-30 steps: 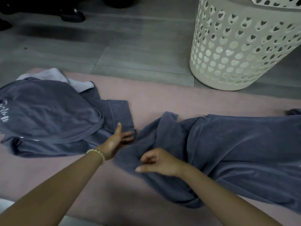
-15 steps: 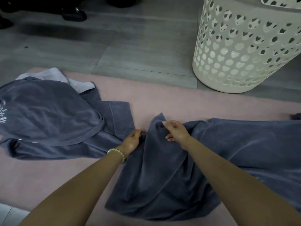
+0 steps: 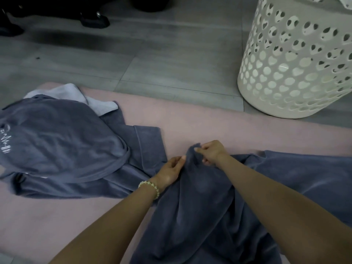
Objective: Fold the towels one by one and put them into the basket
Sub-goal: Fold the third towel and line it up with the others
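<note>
A dark blue towel point(image 3: 200, 210) lies bunched on the pink mat in front of me, spreading off to the right. My right hand point(image 3: 211, 152) pinches its raised top corner. My left hand point(image 3: 170, 171), with a bead bracelet at the wrist, grips the same towel's edge just left of that corner. A second dark blue towel point(image 3: 62, 145) with white lettering lies loosely heaped at the left. The white basket point(image 3: 293, 61) with heart-shaped holes stands on the floor at the upper right.
The pink mat point(image 3: 200, 122) covers the near floor; grey floor tiles point(image 3: 152, 60) lie beyond it. A pale lilac cloth point(image 3: 76, 94) pokes out behind the left towel. Dark shoes point(image 3: 93, 20) stand at the top left.
Both hands moved up along the towel and closed together at its top corner. The right hand went from the lower fold to the raised corner, and the towel's near part spread toward me.
</note>
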